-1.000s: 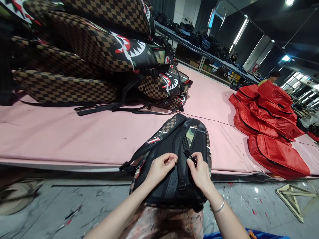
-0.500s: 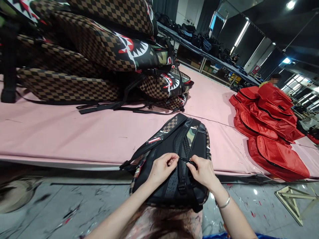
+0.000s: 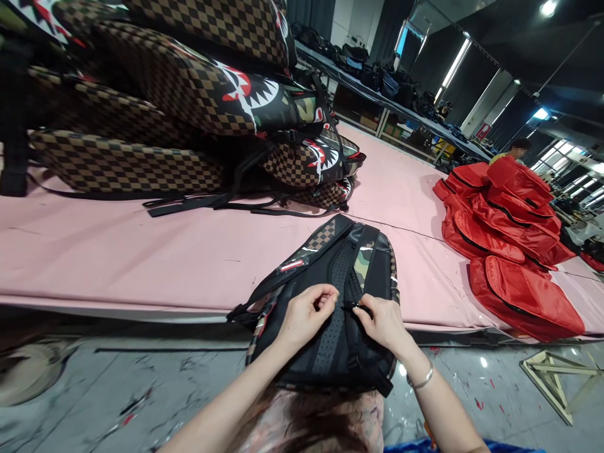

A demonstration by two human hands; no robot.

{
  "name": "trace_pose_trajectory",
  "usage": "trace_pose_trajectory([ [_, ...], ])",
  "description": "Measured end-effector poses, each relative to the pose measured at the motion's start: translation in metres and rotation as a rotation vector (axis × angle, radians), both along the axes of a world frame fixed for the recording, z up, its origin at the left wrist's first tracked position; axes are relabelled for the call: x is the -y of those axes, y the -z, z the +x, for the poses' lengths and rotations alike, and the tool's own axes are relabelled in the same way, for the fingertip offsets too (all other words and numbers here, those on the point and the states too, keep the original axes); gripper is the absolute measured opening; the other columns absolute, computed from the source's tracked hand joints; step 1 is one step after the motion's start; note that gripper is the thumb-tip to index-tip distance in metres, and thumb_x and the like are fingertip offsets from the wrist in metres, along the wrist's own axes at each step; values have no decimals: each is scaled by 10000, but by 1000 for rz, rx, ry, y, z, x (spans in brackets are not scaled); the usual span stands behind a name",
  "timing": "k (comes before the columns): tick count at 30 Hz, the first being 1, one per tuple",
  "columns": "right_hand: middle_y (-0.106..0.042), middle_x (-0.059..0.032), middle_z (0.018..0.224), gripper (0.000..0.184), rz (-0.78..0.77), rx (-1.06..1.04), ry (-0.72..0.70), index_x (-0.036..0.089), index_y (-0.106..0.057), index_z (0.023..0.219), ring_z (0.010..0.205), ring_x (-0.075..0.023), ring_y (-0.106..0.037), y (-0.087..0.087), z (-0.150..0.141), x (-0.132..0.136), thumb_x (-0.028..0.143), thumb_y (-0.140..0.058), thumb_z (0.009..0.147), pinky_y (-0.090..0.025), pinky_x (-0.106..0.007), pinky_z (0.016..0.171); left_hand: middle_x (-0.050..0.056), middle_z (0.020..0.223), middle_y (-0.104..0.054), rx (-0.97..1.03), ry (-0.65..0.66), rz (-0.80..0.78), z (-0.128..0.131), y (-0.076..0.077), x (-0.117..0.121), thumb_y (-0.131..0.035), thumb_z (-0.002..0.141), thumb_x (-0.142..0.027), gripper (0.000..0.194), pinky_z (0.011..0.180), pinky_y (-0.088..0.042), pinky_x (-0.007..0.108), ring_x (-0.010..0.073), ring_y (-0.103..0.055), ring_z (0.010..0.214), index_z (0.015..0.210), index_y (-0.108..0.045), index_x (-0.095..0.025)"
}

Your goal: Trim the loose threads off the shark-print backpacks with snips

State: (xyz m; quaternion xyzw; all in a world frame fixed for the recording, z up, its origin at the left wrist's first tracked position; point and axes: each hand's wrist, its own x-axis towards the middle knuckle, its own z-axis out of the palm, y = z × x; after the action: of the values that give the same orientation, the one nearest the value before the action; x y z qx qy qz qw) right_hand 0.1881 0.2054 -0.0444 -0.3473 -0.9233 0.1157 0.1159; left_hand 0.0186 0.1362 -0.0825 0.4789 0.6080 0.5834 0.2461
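A black backpack [image 3: 302, 321] with checkered and camouflage trim lies back panel up, partly over the table's front edge. Above its padded back, my left hand [image 3: 306, 318] is closed in a pinch, fingertips together; whatever is between them is too small to make out. Close to its right, my right hand [image 3: 383, 322] pinches a small dark part at the edge of the shoulder strap [image 3: 362, 261]. A short gap separates the two hands. The other shoulder strap [image 3: 302, 261] lies along the bag's left side.
Checkered backpacks with shark-mouth prints [image 3: 189, 82] are piled at the left on the pink-covered table [image 3: 141, 251]. Red bags [image 3: 514, 220] are heaped at the right, with a person [image 3: 519, 148] behind them. A metal frame [image 3: 550, 384] stands on the floor.
My left hand has moved slightly up and left, widening the gap between my hands. The right hand has stayed at the strap, and the strap's lower part has shifted a little.
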Motion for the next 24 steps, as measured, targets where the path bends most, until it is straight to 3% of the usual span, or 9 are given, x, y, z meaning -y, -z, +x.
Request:
trace_pose_trajectory([
  [5, -614, 8, 709, 200, -218, -305, 140, 188, -553, 833, 589, -116, -548, 9, 11, 0, 374, -480, 834, -374, -204, 548, -17, 668, -558, 396, -201, 21, -33, -13, 12, -602, 678, -341, 192, 561, -440, 216, 104, -525, 562, 754, -575, -166],
  [8, -575, 10, 679, 232, -301, -456, 240, 174, -547, 786, 576, -115, -509, 19, 20, -2, 398, -493, 807, -376, -210, 531, -15, 702, -565, 442, -352, 40, -53, -12, 23, -621, 663, -354, 231, 562, -446, 211, 107, -535, 588, 800, -573, -175],
  [11, -534, 20, 631, 262, -307, -500, 308, 168, -544, 749, 555, -111, -470, 26, 24, -3, 416, -482, 807, -361, -214, 525, 8, 807, -611, 248, -353, -3, -52, -1, 27, -608, 682, -357, 329, 616, -473, 241, 131, -569, 650, 959, -567, -186],
  [15, -559, 23, 643, 249, -290, -383, 268, 177, -545, 808, 531, -108, -476, 23, 21, 2, 417, -479, 816, -344, -208, 509, 42, 898, -674, -174, 1, -122, -14, 21, 18, -525, 778, -358, 227, 751, -483, 297, 179, -620, 788, 894, -649, -207],
  [17, -592, 19, 671, 222, -234, -275, 225, 188, -552, 829, 536, -110, -507, 19, 20, 5, 397, -478, 826, -344, -205, 516, 63, 933, -679, -380, 88, -148, 7, 30, 11, -478, 816, -301, 230, 778, -485, 318, 205, -623, 854, 909, -663, -198],
  [21, -644, 6, 699, 179, -50, -36, 166, 210, -568, 825, 597, -132, -582, 13, 22, 10, 336, -448, 863, -328, -213, 543, 86, 896, -676, -719, 114, -140, 27, 37, 0, -402, 849, -192, 268, 724, -498, 319, 215, -628, 824, 953, -648, -165],
  [24, -668, -10, 737, 157, 21, 76, 135, 213, -559, 835, 684, -155, -624, 13, 23, 11, 316, -447, 874, -320, -218, 558, 79, 798, -662, -802, 129, -123, 27, 36, -4, -395, 846, -162, 256, 690, -487, 310, 207, -618, 763, 869, -650, -170],
])
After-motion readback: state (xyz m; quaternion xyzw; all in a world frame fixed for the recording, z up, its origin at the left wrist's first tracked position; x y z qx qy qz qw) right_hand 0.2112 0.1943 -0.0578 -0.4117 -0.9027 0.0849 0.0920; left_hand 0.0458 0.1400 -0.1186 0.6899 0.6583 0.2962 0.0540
